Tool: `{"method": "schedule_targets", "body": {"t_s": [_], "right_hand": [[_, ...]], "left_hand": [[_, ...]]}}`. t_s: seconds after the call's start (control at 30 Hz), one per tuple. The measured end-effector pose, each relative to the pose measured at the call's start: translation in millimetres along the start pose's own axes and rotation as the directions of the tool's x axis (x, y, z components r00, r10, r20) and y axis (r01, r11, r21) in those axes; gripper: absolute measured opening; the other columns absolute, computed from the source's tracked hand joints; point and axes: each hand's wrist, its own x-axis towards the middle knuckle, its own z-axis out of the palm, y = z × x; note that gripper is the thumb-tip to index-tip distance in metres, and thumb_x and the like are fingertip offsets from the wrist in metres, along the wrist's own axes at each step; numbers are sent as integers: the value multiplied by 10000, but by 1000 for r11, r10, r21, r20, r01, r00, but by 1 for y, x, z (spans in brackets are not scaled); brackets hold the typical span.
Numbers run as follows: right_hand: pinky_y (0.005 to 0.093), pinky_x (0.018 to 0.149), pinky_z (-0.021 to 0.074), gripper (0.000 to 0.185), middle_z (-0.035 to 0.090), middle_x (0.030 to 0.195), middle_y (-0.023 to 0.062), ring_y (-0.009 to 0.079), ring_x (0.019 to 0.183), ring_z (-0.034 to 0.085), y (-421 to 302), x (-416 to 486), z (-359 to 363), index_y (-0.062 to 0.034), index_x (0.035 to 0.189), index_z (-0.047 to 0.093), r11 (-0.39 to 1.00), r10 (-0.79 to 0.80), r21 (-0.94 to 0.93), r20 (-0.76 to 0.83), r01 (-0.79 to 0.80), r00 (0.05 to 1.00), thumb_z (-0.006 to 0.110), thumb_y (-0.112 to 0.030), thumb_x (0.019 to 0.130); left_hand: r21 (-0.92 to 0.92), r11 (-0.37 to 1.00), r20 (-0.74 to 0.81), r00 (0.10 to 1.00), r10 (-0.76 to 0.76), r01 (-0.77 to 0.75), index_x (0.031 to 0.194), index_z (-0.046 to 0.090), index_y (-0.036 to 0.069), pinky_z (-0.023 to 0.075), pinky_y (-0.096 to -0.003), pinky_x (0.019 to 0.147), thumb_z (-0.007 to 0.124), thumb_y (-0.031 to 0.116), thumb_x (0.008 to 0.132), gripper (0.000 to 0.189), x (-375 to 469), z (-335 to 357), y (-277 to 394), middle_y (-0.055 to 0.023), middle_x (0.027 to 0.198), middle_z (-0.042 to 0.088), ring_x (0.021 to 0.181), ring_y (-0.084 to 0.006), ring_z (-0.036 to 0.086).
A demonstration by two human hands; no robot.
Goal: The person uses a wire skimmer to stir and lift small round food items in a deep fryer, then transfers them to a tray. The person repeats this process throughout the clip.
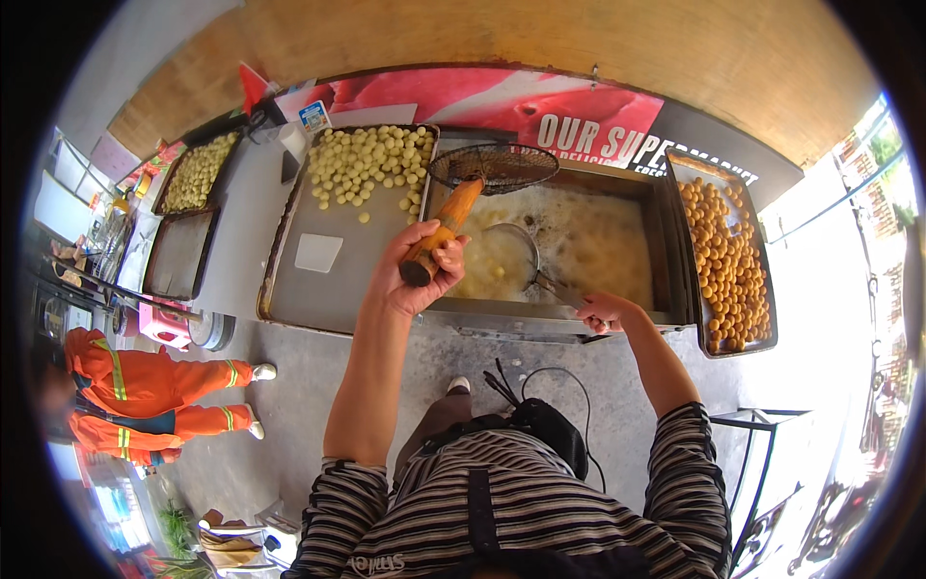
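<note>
My left hand grips the thick wooden handle of a wire-mesh skimmer, whose dark round basket hangs over the back left of a deep fryer. With my right hand I hold a metal ladle-like strainer by its handle at the fryer's front edge. Its round rim is partly sunk in the foaming oil. Pale balls show dimly in the oil around it; foam hides most of what is below.
Left of the fryer, a metal tray holds pale raw dough balls and a white scraper. A tray of browned balls stands right. Farther left are another dough-ball tray and a person in orange workwear. A black-framed stand is at right.
</note>
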Motion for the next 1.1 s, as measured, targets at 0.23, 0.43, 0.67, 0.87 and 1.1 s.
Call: {"method": "schedule_targets", "body": {"t_s": [0.23, 0.43, 0.67, 0.87, 1.1], "right_hand": [[195, 354, 247, 162, 398, 570, 14, 60, 437, 344, -8, 14, 4, -69, 735, 423, 996, 89, -8, 71, -89, 993, 571, -26, 786], [187, 352, 233, 170, 396, 571, -2, 41, 446, 338, -9, 9, 2, -72, 728, 426, 994, 103, 16, 101, -105, 990, 580, -40, 796], [179, 357, 229, 172, 423, 595, 3, 41, 455, 340, -16, 10, 0, -75, 741, 445, 991, 119, 38, 170, -127, 978, 587, -87, 836], [170, 365, 230, 165, 423, 615, 1, 40, 472, 342, -8, 19, 3, -70, 746, 455, 967, 158, 165, 220, -196, 963, 566, -98, 864], [160, 366, 237, 150, 414, 613, -5, 33, 475, 339, -6, 6, 2, -78, 768, 463, 972, 111, 171, 270, -161, 957, 573, -112, 866]], "left_hand": [[4, 1000, -3, 1000, -7, 7, 1119, 340, -139, 458, -266, 565, 603, 119, 807, 483, 1, 2, 0, -122, 782, 476, 611, -166, 496], [9, 1000, 3, 1000, 7, -7, 1116, 342, -144, 455, -262, 563, 603, 127, 811, 484, 0, 2, -2, -123, 779, 478, 602, -164, 497], [9, 1000, -1, 1000, 5, -5, 1120, 336, -139, 458, -266, 556, 609, 121, 807, 490, 0, 5, -2, -122, 773, 478, 587, -164, 498], [20, 1000, -13, 1000, 14, -14, 1126, 331, -133, 459, -265, 555, 610, 115, 806, 492, 1, 4, -5, -122, 772, 479, 592, -165, 500], [28, 999, -5, 1000, 21, -21, 1125, 342, -142, 453, -260, 558, 602, 120, 811, 485, 1, 3, -4, -126, 781, 478, 601, -165, 496]]}}
